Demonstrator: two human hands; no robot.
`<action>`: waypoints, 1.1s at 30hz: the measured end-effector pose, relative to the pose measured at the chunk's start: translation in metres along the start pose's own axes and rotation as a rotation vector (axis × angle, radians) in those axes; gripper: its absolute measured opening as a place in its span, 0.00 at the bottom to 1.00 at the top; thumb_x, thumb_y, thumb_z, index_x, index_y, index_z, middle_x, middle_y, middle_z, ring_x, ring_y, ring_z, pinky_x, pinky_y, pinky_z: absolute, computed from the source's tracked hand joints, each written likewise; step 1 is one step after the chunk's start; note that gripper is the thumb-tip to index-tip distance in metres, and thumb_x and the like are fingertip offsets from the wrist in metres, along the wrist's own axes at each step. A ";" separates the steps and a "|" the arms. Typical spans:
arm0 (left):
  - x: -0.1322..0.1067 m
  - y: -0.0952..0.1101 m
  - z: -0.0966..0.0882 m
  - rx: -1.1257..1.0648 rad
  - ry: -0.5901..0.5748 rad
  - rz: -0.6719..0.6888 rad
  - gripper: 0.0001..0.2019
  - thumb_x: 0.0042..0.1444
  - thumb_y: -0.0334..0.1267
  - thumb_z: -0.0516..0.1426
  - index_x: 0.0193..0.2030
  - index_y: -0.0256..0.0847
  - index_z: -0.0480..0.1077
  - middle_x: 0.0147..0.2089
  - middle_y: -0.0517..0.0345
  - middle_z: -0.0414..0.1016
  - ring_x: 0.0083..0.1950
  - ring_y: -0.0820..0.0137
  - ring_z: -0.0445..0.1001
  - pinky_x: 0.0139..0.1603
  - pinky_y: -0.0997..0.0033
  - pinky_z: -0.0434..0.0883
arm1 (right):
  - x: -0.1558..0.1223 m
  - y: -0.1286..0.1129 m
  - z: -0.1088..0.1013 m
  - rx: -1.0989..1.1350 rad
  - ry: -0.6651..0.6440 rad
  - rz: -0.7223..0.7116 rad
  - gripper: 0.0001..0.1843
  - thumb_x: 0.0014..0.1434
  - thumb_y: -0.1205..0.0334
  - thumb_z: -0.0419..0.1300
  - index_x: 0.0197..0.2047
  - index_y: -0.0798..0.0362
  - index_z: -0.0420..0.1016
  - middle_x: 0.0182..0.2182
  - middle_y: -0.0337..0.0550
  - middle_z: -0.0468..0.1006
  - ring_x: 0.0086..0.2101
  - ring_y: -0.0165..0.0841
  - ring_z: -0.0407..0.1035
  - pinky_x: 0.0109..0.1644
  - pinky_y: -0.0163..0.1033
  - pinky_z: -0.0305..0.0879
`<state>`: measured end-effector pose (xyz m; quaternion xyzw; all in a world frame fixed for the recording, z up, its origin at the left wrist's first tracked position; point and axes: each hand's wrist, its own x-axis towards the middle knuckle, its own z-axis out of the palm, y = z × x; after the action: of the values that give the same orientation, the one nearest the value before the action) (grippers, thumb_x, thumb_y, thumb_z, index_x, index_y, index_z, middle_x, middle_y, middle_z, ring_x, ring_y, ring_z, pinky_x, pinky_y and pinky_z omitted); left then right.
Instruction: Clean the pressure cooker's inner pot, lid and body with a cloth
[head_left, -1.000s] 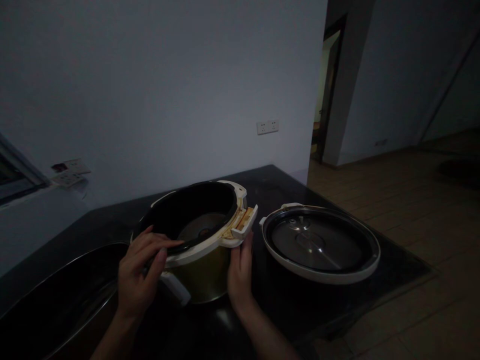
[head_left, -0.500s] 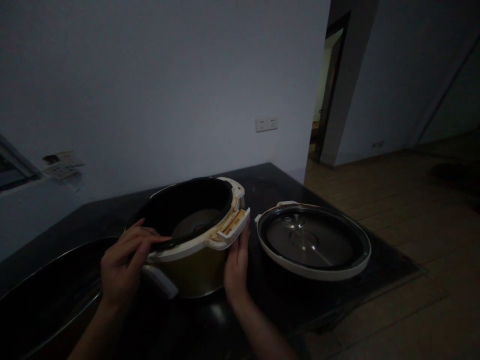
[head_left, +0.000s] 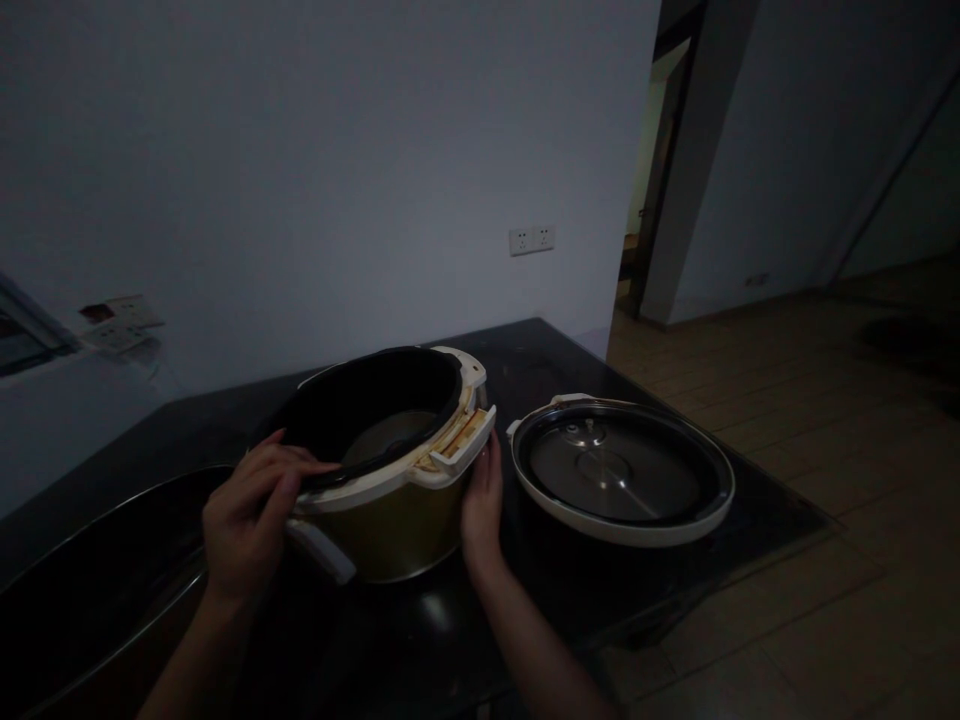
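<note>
A rice cooker body [head_left: 397, 535], olive-gold with a stained cream rim, stands uncovered on the dark countertop, tilted a little. Its inside [head_left: 390, 435] is black, with a greyish round bottom. My left hand [head_left: 251, 510] grips the near-left edge, its fingers lying over the black inner rim and the thumb in front. Below it a pale handle [head_left: 324, 552] slants down. Pressed to the right side under the cream latch [head_left: 466, 440], my right hand [head_left: 482, 510] holds the cooker; part of its fingers is hidden. The detached lid [head_left: 619, 475] lies to the right, metal inner face up.
A large dark basin [head_left: 97, 590] with a shiny rim takes up the left. The countertop [head_left: 517, 350] meets a pale wall behind, with power sockets [head_left: 532, 240] on it. Beyond the counter's right edge lies the tiled floor [head_left: 787, 450].
The view has shifted slightly, so most things sit a little higher. The cooker looks tilted slightly more, its right side raised, with both hands still on it.
</note>
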<state>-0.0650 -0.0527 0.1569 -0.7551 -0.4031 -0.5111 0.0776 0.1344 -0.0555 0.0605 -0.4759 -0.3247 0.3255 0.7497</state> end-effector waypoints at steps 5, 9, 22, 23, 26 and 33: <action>-0.002 0.000 0.003 -0.194 0.020 0.044 0.11 0.60 0.34 0.54 0.35 0.45 0.79 0.32 0.61 0.76 0.37 0.69 0.73 0.62 0.54 0.64 | -0.067 0.002 0.008 -0.215 -0.063 -0.215 0.32 0.70 0.57 0.45 0.73 0.45 0.37 0.73 0.46 0.36 0.70 0.40 0.31 0.70 0.62 0.35; -0.002 0.001 0.003 -0.202 0.007 0.038 0.11 0.60 0.34 0.54 0.36 0.45 0.79 0.33 0.61 0.76 0.38 0.69 0.73 0.62 0.54 0.64 | -0.086 0.005 0.013 -0.372 -0.141 -0.425 0.36 0.69 0.63 0.47 0.73 0.39 0.31 0.73 0.43 0.32 0.70 0.43 0.29 0.68 0.67 0.39; -0.003 0.004 0.003 -0.198 -0.005 0.035 0.11 0.62 0.33 0.54 0.37 0.45 0.79 0.33 0.61 0.74 0.38 0.70 0.72 0.63 0.54 0.64 | -0.028 0.006 -0.009 -0.007 0.016 0.160 0.41 0.64 0.40 0.45 0.72 0.54 0.47 0.72 0.48 0.44 0.70 0.38 0.38 0.72 0.50 0.36; -0.003 0.004 0.003 -0.196 0.005 0.036 0.11 0.62 0.33 0.54 0.37 0.45 0.79 0.33 0.61 0.74 0.38 0.70 0.72 0.62 0.55 0.64 | -0.038 0.007 -0.008 -0.016 0.017 0.148 0.41 0.64 0.41 0.45 0.73 0.54 0.44 0.72 0.47 0.41 0.70 0.37 0.36 0.72 0.50 0.35; -0.003 0.004 0.003 -0.178 0.015 0.032 0.11 0.62 0.34 0.54 0.37 0.45 0.79 0.33 0.61 0.74 0.38 0.69 0.73 0.62 0.54 0.65 | -0.079 0.010 -0.002 -0.070 -0.025 0.140 0.40 0.66 0.44 0.44 0.74 0.52 0.35 0.73 0.43 0.32 0.70 0.36 0.29 0.72 0.53 0.30; -0.002 0.007 0.001 -0.138 -0.017 0.060 0.10 0.61 0.34 0.54 0.37 0.45 0.78 0.33 0.61 0.75 0.37 0.68 0.73 0.61 0.52 0.65 | -0.151 0.023 0.021 -0.229 -0.186 0.061 0.35 0.70 0.54 0.44 0.73 0.42 0.28 0.72 0.40 0.23 0.70 0.42 0.24 0.70 0.64 0.35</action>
<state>-0.0599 -0.0575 0.1567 -0.7746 -0.3448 -0.5289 0.0370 0.0262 -0.1575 0.0197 -0.5358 -0.4132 0.3519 0.6468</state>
